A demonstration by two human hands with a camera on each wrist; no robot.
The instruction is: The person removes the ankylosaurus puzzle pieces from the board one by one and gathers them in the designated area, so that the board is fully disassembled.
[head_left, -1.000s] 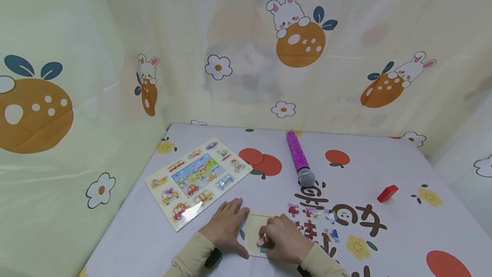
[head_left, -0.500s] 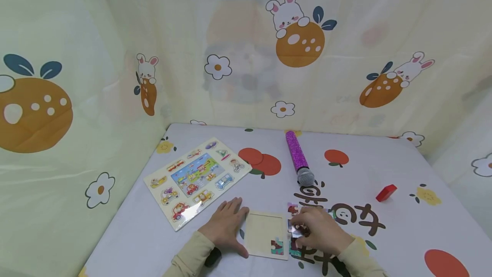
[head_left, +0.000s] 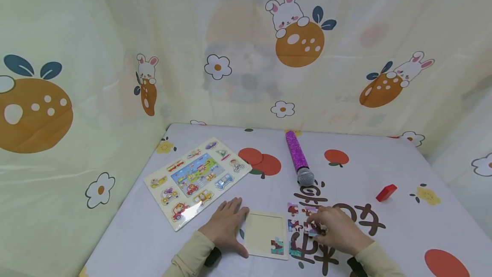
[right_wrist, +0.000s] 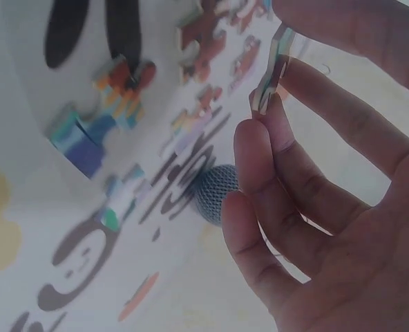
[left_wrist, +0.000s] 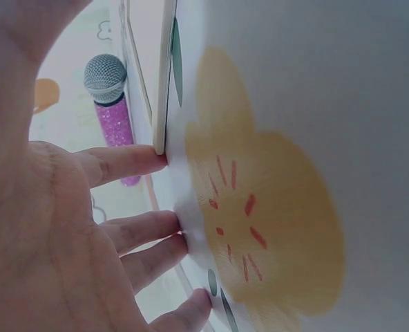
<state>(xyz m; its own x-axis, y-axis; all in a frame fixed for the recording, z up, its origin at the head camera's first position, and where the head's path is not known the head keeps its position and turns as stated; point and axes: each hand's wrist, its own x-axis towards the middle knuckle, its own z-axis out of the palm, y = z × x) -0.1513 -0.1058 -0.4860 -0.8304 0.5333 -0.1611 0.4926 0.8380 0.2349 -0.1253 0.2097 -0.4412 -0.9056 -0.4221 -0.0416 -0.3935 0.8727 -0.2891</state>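
My left hand [head_left: 226, 228] rests with spread fingers against the left side of a shallow pale wooden puzzle tray [head_left: 263, 228]; in the left wrist view its index fingertip touches the tray's corner [left_wrist: 159, 142]. One jigsaw piece [head_left: 276, 246], teal and brown, lies in the tray's lower right corner. To the right of the tray, my right hand [head_left: 340, 228] pinches a thin jigsaw piece [right_wrist: 272, 72] between thumb and fingers, seen edge-on in the right wrist view. Loose pieces lie around it, among them a reddish piece [head_left: 293, 209] and a teal piece [head_left: 295, 248]. The hand hides others.
A vehicle picture puzzle board [head_left: 178, 215] lies at the left. Behind the tray is a glittery purple microphone [head_left: 296, 153]. A red block [head_left: 386, 193] stands at the right. Printed curtain fabric [head_left: 246, 33] hangs along the table's far edge.
My right hand has left the tray's lower right corner, where a jigsaw piece now lies. It has moved right across the loose pieces and now pinches one. The left hand stays put.
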